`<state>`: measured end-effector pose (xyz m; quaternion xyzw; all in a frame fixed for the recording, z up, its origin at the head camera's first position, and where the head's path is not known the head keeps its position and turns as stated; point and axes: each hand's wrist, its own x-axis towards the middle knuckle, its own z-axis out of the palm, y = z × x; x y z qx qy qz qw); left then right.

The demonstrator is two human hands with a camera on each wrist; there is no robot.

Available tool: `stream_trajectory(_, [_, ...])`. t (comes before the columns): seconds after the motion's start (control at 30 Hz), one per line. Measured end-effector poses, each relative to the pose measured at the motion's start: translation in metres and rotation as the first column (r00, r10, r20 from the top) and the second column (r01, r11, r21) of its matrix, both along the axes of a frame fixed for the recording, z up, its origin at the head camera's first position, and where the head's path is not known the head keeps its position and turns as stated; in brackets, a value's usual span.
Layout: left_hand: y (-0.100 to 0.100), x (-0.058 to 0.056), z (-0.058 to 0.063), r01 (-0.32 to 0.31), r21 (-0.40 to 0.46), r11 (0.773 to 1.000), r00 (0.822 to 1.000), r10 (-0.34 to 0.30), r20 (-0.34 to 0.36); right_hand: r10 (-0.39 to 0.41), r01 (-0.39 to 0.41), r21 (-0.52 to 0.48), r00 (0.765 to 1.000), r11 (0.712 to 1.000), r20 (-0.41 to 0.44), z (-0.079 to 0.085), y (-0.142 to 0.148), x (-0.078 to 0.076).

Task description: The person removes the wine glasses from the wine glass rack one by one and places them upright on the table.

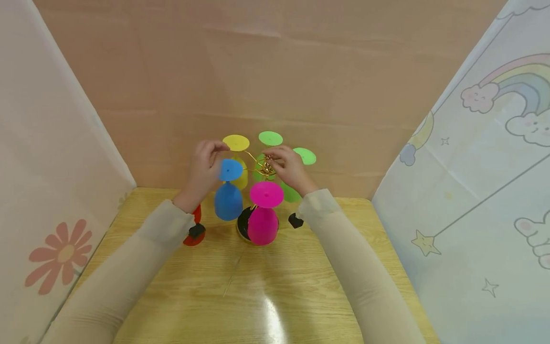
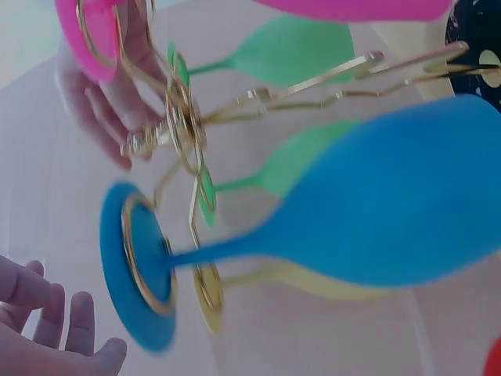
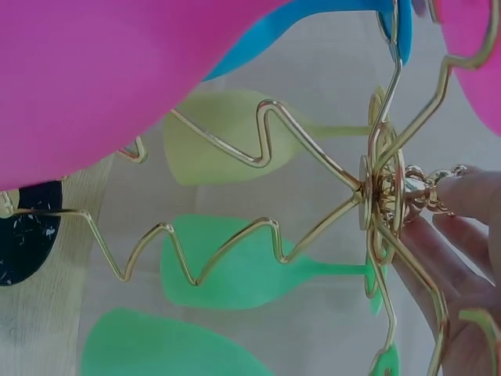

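Note:
A gold wire glass rack (image 3: 274,227) stands on a round black base (image 1: 244,223). Plastic goblets hang upside down from its arms by their feet: a blue goblet (image 2: 391,204), a pink goblet (image 1: 263,227), a yellow goblet (image 3: 227,137) and two green goblets (image 3: 219,262). My right hand (image 1: 290,167) pinches the beaded gold knob (image 3: 427,196) at the top of the rack. Beside the blue goblet's foot (image 2: 137,266) is my left hand (image 2: 55,329), its fingers spread and loosely bent with nothing between them.
On the wooden table (image 1: 193,296), a red goblet (image 1: 194,239) with a black piece on it lies near the left forearm. A small black piece (image 1: 295,220) is right of the base. A brown backdrop (image 1: 275,71) and printed side panels (image 1: 472,167) enclose the table.

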<state>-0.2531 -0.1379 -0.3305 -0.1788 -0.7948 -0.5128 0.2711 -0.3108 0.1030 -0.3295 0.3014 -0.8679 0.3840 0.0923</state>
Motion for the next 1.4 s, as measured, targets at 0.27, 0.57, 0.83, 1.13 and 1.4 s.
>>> stream_trajectory(0.27, [0.028,-0.012,0.012,0.184,-0.002,0.983,0.965,-0.18,0.191,-0.026,0.019,-0.121,0.998,0.993,-0.057,0.005,0.009,0.014])
stream_trajectory(0.57, [0.05,-0.022,0.022,0.248,-0.126,0.961,0.928,-0.198,0.316,-0.056,-0.035,-0.26,0.94,0.965,-0.336,-0.006,0.03,0.041])
stream_trajectory(0.83, [0.062,-0.027,0.026,0.295,-0.176,0.939,0.902,-0.213,0.376,-0.111,-0.06,-0.266,0.806,0.962,-0.582,-0.028,0.039,0.067])
stream_trajectory(1.13, [0.066,-0.036,0.027,0.331,-0.243,0.912,0.885,-0.211,0.414,-0.177,-0.06,-0.347,0.773,0.936,-0.609,-0.06,0.04,0.088])
stream_trajectory(1.4, [0.068,-0.041,0.027,0.337,-0.262,0.904,0.868,-0.19,0.458,-0.175,-0.062,-0.432,0.855,0.9,-0.488,-0.087,0.034,0.099])
